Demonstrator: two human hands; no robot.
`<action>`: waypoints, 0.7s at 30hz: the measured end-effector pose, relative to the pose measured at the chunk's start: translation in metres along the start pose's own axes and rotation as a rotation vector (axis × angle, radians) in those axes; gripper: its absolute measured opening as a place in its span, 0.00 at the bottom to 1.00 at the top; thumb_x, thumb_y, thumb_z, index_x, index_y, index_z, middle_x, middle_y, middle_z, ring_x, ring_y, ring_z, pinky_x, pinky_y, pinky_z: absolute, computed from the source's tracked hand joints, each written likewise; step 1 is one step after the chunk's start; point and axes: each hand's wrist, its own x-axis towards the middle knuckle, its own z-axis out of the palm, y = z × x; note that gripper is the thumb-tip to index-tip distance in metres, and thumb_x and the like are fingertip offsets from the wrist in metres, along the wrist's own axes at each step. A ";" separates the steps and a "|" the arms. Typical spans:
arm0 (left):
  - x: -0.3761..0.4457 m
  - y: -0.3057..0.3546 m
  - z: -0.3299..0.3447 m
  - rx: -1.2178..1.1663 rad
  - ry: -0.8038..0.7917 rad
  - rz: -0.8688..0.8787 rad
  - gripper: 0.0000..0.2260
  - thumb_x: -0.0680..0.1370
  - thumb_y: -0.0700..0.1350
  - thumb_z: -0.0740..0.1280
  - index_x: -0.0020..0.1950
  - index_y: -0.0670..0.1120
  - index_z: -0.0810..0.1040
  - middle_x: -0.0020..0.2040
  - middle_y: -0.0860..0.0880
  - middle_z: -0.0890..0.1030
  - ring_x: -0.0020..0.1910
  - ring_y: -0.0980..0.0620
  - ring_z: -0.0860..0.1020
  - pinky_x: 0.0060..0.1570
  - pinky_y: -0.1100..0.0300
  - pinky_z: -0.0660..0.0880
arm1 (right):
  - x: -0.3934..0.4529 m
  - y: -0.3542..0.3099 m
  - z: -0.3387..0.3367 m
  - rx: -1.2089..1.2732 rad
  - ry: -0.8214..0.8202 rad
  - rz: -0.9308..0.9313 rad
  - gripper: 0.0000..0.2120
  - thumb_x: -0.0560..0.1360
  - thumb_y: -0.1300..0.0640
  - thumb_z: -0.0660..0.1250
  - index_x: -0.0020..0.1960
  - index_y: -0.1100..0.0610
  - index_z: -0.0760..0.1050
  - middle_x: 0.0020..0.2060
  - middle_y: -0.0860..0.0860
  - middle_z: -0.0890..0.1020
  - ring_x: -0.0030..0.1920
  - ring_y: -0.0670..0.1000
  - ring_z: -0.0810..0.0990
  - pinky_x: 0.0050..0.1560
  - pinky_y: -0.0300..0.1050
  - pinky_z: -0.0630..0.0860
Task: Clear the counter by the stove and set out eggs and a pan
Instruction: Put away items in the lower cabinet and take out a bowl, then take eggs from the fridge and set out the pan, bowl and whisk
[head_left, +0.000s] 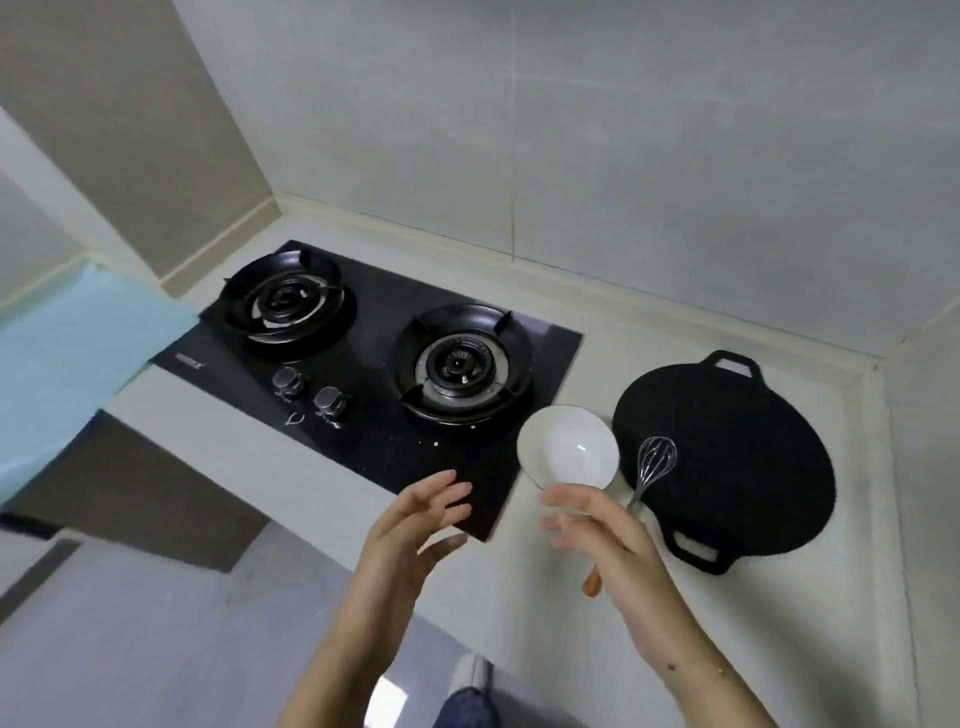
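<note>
A flat black two-handled pan (737, 467) lies on the pale counter (566, 587) right of the black two-burner stove (374, 364). A white bowl (567, 448) sits between stove and pan. A metal whisk (655, 462) with a wooden handle rests with its wires on the pan's left edge. My right hand (602, 525) hovers just in front of the bowl, fingers spread, hiding part of the whisk handle. My left hand (415, 525) is open above the stove's front right corner, holding nothing. No eggs are in view.
Two control knobs (309, 392) sit at the stove's front. A light blue cloth (78, 358) covers the counter to the left. Tiled walls close the back and right. The counter's front edge drops to a grey floor, where my shoe (470, 675) shows.
</note>
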 end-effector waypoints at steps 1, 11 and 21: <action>-0.018 -0.001 -0.005 -0.040 0.061 0.021 0.21 0.69 0.40 0.69 0.62 0.44 0.78 0.58 0.47 0.83 0.59 0.48 0.80 0.59 0.50 0.74 | -0.003 -0.004 0.006 0.008 -0.061 -0.004 0.12 0.74 0.55 0.64 0.55 0.53 0.80 0.52 0.47 0.83 0.51 0.43 0.82 0.40 0.26 0.72; -0.176 0.007 -0.085 -0.272 0.454 0.239 0.22 0.69 0.45 0.64 0.62 0.41 0.77 0.58 0.44 0.83 0.56 0.45 0.81 0.56 0.52 0.78 | -0.056 -0.023 0.121 0.104 -0.510 0.021 0.09 0.76 0.59 0.66 0.55 0.56 0.80 0.54 0.53 0.83 0.55 0.54 0.82 0.57 0.49 0.76; -0.396 -0.014 -0.212 -0.294 0.865 0.498 0.18 0.68 0.44 0.69 0.58 0.44 0.78 0.54 0.47 0.84 0.50 0.50 0.83 0.44 0.61 0.80 | -0.201 -0.001 0.324 -0.015 -1.027 -0.002 0.10 0.79 0.63 0.60 0.55 0.60 0.79 0.51 0.53 0.84 0.53 0.56 0.83 0.50 0.46 0.78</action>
